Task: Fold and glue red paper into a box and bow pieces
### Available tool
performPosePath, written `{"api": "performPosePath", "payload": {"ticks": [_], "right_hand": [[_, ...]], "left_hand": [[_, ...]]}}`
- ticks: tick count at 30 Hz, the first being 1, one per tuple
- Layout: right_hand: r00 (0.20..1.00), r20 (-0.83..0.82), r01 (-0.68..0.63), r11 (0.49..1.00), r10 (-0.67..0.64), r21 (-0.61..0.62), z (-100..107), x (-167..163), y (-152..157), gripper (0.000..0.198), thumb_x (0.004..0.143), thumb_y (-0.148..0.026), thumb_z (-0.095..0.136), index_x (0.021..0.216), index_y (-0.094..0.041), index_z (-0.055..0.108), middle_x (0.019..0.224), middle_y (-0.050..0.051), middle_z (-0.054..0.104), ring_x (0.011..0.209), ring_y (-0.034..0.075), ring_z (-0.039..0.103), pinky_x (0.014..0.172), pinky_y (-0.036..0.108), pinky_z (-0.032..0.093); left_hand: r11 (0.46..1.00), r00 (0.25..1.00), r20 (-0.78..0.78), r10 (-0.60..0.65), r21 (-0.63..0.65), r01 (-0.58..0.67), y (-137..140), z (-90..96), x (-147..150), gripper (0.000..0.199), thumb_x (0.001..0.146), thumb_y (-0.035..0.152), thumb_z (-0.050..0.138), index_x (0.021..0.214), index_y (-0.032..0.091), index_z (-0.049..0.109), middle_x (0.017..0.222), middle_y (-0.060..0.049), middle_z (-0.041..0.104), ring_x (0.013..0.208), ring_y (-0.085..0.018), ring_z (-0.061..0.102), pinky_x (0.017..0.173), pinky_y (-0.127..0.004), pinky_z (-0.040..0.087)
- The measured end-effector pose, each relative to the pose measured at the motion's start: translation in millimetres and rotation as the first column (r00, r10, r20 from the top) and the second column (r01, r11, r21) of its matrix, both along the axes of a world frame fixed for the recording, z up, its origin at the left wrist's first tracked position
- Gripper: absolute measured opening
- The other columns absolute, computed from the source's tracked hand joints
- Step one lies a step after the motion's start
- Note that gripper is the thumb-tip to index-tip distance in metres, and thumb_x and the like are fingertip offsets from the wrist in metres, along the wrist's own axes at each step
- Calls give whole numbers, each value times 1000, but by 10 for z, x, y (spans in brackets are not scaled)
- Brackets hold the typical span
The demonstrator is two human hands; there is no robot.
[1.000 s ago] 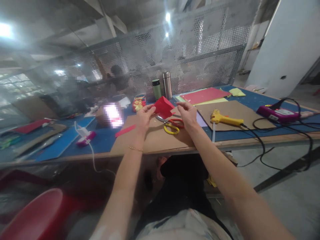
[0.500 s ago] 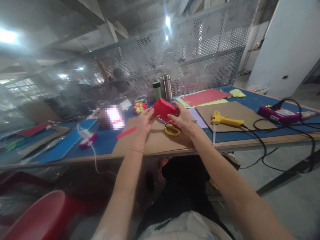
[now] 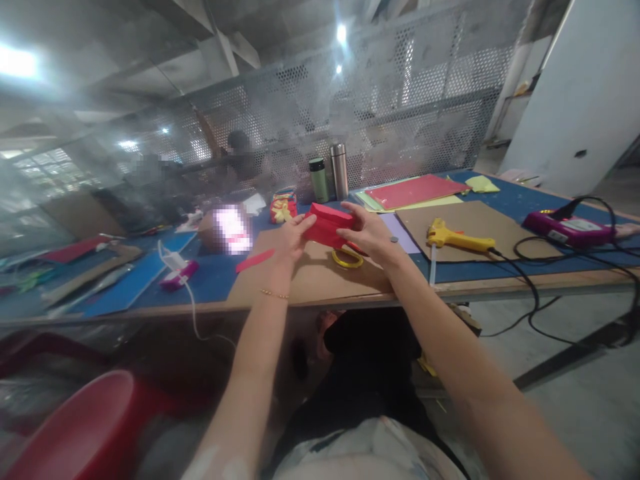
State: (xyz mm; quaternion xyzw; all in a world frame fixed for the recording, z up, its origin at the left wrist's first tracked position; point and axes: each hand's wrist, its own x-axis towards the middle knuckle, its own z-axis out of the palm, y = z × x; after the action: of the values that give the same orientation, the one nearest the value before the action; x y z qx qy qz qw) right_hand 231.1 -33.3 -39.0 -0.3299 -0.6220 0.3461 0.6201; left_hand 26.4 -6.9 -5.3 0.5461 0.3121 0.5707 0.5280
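A red folded paper box (image 3: 327, 225) is held up above the table between my two hands. My left hand (image 3: 296, 235) pinches its left end, thumb on the near face. At the other end my right hand (image 3: 369, 233) grips it, the thumb low on the near side and the fingers at the top edge. Just below lies a pair of scissors with a yellow handle (image 3: 347, 259), its blades hidden by the box. The brown cardboard sheet (image 3: 310, 283) underneath carries a red paper strip (image 3: 255, 261) at its left.
A yellow glue gun (image 3: 460, 240) rests on another cardboard sheet, its black cable trailing to a purple power strip (image 3: 570, 228). Behind stand a green bottle (image 3: 319, 180) and a steel flask (image 3: 339, 172). Coloured paper sheets (image 3: 415, 192) lie at the back. A lit screen (image 3: 233, 230) is at left.
The red box has tilted in my hands, so its long near face now shows more squarely and covers the scissor blades. Both hands still hold it; the whole view has shifted slightly.
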Motion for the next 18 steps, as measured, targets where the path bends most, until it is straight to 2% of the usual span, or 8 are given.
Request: {"api": "performPosePath", "payload": {"ticks": [2,4,8,14,18], "right_hand": [[995,-98,-17,998,12,-53,1,-2,-5,69,75,-53,88,135,-25,69,122,9,77,108,26,73,97,43,63],[985,-170,-21,992,-1,-126,3,1,-14,62,77,-70,83,120,-26,72,112,8,78,98,24,75,87,40,64],[990,-140,-14,975,-18,-220,11,7,-43,63,76,-86,76,90,-25,71,94,9,77,85,23,74,74,36,62],[997,-75,-9,980,-6,-196,44,-51,-101,59,67,-80,85,79,-24,71,75,4,70,70,19,65,61,31,54],[998,-17,-59,977,57,-207,68,-99,-138,45,66,-64,90,81,-24,75,76,3,73,70,19,64,60,31,52]], "left_hand": [[998,996,63,60,-12,-60,48,-16,-14,40,65,33,99,93,18,74,92,-10,81,112,-33,78,101,-48,64],[994,988,105,112,-31,-109,97,-31,-34,40,66,31,99,93,18,74,94,-10,82,113,-32,79,104,-48,63],[985,975,142,168,-55,-162,162,-49,-71,34,71,30,97,95,19,75,101,-10,83,117,-33,78,103,-50,65],[976,961,178,211,-86,-198,207,-75,-99,28,77,27,93,98,21,76,107,-10,84,118,-32,78,100,-47,67],[991,976,170,133,-47,-127,198,-99,-72,30,77,29,93,100,21,75,108,-10,84,119,-32,77,100,-48,67]]}}
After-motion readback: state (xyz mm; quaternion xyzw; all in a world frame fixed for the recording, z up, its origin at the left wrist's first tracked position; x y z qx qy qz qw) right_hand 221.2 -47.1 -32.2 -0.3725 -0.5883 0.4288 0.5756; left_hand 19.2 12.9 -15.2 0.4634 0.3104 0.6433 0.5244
